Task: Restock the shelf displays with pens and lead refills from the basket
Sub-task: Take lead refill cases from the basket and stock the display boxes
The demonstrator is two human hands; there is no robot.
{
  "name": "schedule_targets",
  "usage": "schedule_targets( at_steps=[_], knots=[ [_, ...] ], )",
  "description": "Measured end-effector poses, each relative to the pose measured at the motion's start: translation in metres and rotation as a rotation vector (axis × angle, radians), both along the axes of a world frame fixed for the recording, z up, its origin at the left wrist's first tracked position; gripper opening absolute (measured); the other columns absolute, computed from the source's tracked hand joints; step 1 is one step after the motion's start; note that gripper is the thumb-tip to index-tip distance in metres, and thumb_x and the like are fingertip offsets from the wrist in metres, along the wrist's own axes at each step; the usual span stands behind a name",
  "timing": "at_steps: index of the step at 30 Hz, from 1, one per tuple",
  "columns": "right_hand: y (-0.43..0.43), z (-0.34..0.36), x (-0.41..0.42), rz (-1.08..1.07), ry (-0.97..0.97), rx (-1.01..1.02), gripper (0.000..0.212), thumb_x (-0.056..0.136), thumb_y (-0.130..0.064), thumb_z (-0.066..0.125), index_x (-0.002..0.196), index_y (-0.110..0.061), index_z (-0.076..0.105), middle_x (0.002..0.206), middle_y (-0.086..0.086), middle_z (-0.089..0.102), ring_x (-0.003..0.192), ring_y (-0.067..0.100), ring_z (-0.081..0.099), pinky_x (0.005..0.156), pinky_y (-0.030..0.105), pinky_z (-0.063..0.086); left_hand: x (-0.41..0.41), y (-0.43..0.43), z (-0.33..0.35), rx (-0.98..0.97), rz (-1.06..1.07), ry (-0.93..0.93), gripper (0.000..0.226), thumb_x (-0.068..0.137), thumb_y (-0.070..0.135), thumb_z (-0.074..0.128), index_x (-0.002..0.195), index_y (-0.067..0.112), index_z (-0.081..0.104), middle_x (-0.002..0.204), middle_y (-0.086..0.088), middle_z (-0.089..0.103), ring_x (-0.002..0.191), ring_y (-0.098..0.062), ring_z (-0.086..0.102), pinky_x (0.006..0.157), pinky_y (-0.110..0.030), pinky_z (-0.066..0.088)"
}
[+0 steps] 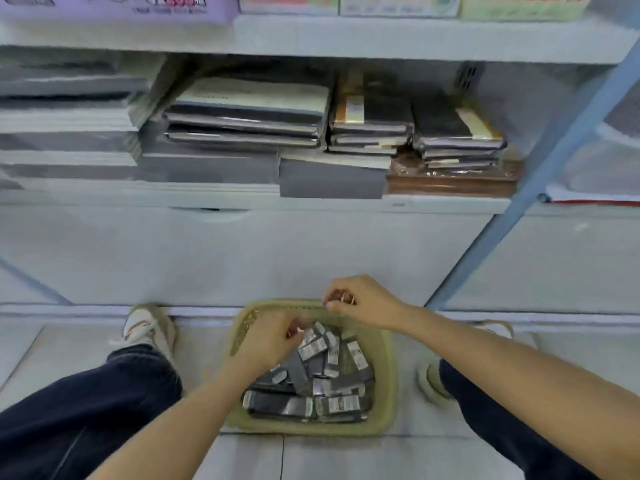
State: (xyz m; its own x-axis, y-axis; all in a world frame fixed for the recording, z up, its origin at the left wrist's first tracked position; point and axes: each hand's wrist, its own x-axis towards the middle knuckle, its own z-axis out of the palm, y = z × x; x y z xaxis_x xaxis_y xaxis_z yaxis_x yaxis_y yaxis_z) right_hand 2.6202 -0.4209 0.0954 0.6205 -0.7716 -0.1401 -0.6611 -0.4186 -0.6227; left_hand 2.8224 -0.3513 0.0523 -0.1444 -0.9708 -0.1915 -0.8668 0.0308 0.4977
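Observation:
A pale green plastic basket (386, 368) sits on the floor between my feet, filled with several dark lead refill packs (313, 375) with silver labels. My left hand (268, 341) reaches into the basket's far left part, fingers curled at a pack near the top of the pile. My right hand (360, 301) hovers over the basket's far rim, fingers curled and pinching something small that I cannot make out. Both forearms come in from the bottom of the view.
A white shelf unit stands in front, with stacks of dark wrapped notebooks (249, 112) and a brown wrapped pack (453, 178) on the lower shelf. A blue upright (512, 209) slants on the right. My shoes (145, 327) flank the basket on the tiled floor.

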Motion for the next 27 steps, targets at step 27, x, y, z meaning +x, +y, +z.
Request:
schedule_targets(
  at_steps=[27],
  knots=[
    [0.025, -0.171, -0.016, -0.353, -0.124, 0.458, 0.014, 0.090, -0.026, 0.067, 0.098, -0.014, 0.067, 0.092, -0.005, 0.067, 0.088, 0.013, 0.061, 0.077, 0.027, 0.044, -0.001, 0.031, -0.121, 0.463, 0.687, 0.425, 0.037, 0.081, 0.000, 0.073, 0.115, 0.004, 0.061, 0.097, -0.007, 0.067, 0.081, -0.024, 0.065, 0.075, -0.040, 0.058]
  ],
)
